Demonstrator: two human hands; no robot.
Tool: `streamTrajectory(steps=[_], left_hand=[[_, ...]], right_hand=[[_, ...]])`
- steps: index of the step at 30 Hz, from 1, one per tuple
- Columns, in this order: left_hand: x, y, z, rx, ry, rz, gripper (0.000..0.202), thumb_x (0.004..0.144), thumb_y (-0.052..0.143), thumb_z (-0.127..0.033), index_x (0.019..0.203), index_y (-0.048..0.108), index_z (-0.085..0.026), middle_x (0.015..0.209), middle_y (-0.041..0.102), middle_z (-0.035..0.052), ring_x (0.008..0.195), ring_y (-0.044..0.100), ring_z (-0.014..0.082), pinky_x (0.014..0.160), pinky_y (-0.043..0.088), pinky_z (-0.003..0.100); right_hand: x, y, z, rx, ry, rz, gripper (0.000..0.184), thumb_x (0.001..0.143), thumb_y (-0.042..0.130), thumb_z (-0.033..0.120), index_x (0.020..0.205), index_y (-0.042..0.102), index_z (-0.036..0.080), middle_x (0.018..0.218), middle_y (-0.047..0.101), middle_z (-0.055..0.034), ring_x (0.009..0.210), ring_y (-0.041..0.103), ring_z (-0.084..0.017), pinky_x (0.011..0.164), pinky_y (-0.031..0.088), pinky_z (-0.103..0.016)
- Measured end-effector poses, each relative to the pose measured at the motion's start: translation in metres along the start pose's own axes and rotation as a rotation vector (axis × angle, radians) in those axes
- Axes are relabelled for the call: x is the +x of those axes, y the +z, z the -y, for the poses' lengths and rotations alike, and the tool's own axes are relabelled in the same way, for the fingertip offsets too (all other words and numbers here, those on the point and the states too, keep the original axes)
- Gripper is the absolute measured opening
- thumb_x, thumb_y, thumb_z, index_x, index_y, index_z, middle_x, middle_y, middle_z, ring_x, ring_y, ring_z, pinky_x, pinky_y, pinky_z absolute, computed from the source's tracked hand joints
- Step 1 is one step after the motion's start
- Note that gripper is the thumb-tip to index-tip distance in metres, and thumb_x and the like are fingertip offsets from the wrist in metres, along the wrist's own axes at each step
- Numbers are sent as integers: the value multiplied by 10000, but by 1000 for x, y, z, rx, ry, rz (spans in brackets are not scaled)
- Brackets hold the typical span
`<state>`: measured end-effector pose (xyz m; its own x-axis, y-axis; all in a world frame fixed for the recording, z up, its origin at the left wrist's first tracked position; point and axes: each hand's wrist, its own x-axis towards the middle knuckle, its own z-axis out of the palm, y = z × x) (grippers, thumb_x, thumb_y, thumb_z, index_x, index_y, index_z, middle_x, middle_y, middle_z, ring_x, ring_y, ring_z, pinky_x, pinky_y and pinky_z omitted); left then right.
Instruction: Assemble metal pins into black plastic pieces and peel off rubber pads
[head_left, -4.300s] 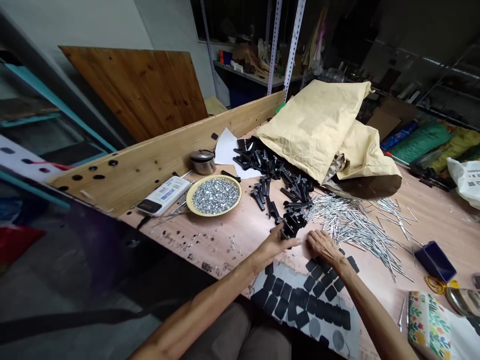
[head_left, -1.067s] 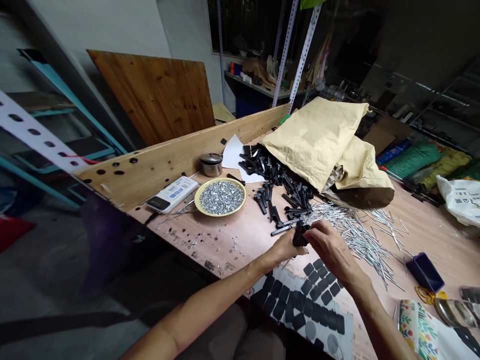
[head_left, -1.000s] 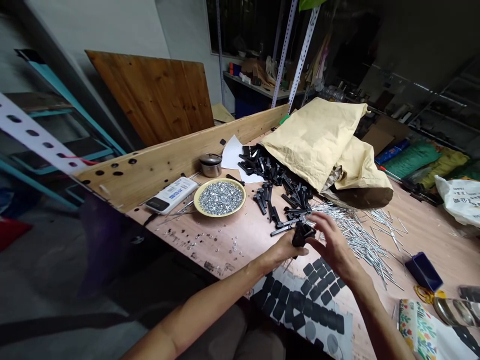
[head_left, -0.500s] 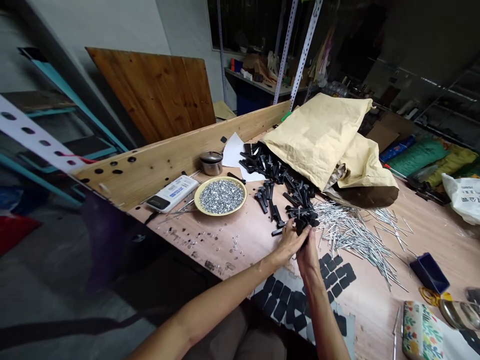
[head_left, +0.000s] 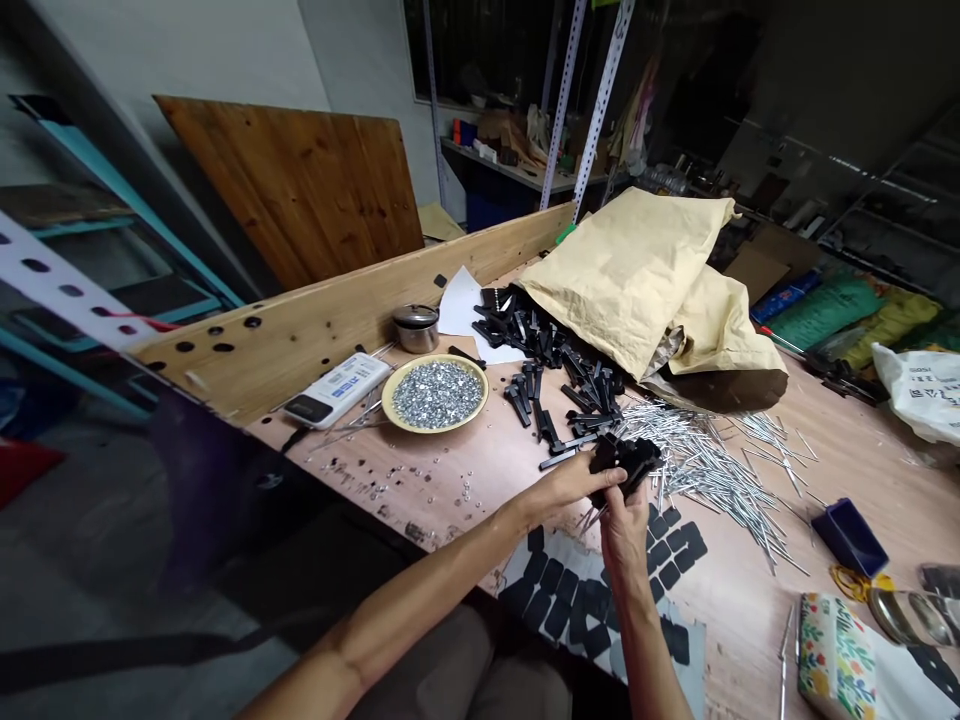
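Note:
My left hand [head_left: 579,480] and my right hand [head_left: 625,508] are close together over the worktable, both closed on a bunch of black plastic pieces [head_left: 628,458]. Thin rods seem to poke out below the bunch, partly hidden by my fingers. Just beyond my hands lie more long black pieces [head_left: 534,392], in a heap that runs back to a tan paper sack [head_left: 630,270]. A pile of thin metal rods [head_left: 705,465] spreads to the right. Dark rounded pads [head_left: 559,590] lie in rows on a grey sheet below my wrists.
Left of my hands stands a yellow bowl [head_left: 480,398] of small shiny metal parts, with a lidded metal tin [head_left: 417,330] and a white device [head_left: 339,390] near it. A blue box [head_left: 850,540] and a floral case [head_left: 836,650] are at the right. A wooden board [head_left: 352,282] edges the table.
Both hands have shifted slightly right, still holding the black pieces; the bunch now fans out more above my fingers. The whole view has moved a little.

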<state>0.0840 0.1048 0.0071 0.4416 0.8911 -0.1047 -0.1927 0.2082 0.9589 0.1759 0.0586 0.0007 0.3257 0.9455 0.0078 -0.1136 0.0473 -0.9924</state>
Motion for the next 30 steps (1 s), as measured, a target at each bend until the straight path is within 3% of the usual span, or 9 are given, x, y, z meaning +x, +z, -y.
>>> streamTrajectory(steps=[6, 9, 12, 15, 20, 23, 26, 30], left_hand=[[-1, -1, 3, -15, 38, -295, 301, 631, 747, -270, 894, 696, -133, 711, 667, 21, 634, 596, 143, 624, 476, 250], [-5, -2, 3, 53, 120, -349, 264, 683, 705, -311, 883, 691, -141, 728, 663, 22, 668, 599, 155, 649, 467, 253], [-9, 0, 5, 116, 191, -349, 227, 751, 645, -329, 900, 692, -164, 884, 691, 53, 847, 615, 197, 776, 459, 282], [-10, -1, 8, 264, 207, -305, 226, 722, 684, -272, 936, 699, -203, 999, 685, 61, 983, 582, 230, 887, 418, 317], [-14, -11, 10, 497, 241, -289, 204, 690, 718, -223, 892, 713, -252, 982, 688, 44, 1028, 538, 251, 993, 323, 375], [-16, -13, 11, 357, 207, -210, 153, 684, 726, -299, 815, 712, -220, 896, 692, 51, 933, 576, 235, 905, 400, 340], [-18, -11, 13, 138, 114, -158, 232, 695, 701, -372, 812, 691, -171, 785, 670, 47, 725, 589, 178, 694, 460, 276], [-21, -8, 12, -93, 81, -366, 312, 632, 728, -436, 669, 614, -148, 621, 575, -11, 561, 489, 97, 506, 388, 198]], right_hand=[[0, -7, 4, 161, -2, -206, 379, 660, 670, 341, 962, 477, 215, 728, 597, 59, 585, 578, -99, 552, 484, -229], [-3, -17, 5, 156, -37, -294, 355, 641, 668, 307, 919, 466, 216, 695, 568, 75, 540, 547, -77, 466, 431, -183], [-8, -23, 6, 152, -51, -319, 329, 627, 663, 290, 876, 460, 219, 667, 549, 84, 505, 522, -67, 415, 389, -163], [-12, -27, 5, 140, -41, -332, 343, 629, 682, 313, 871, 455, 224, 627, 528, 93, 476, 504, -67, 390, 370, -162], [-14, -30, 2, 55, -89, -409, 390, 586, 773, 367, 749, 458, 205, 561, 475, 102, 414, 416, -46, 366, 338, -176], [-14, -30, 1, 11, -79, -405, 394, 575, 783, 397, 696, 466, 196, 553, 463, 96, 402, 389, -44, 364, 329, -195], [-15, -25, 2, 30, -39, -380, 401, 557, 793, 409, 661, 472, 191, 506, 439, 99, 385, 358, -42, 346, 295, -197], [-17, -21, 4, 24, 23, -377, 414, 538, 789, 433, 627, 469, 185, 473, 438, 95, 374, 353, -41, 328, 282, -187]])
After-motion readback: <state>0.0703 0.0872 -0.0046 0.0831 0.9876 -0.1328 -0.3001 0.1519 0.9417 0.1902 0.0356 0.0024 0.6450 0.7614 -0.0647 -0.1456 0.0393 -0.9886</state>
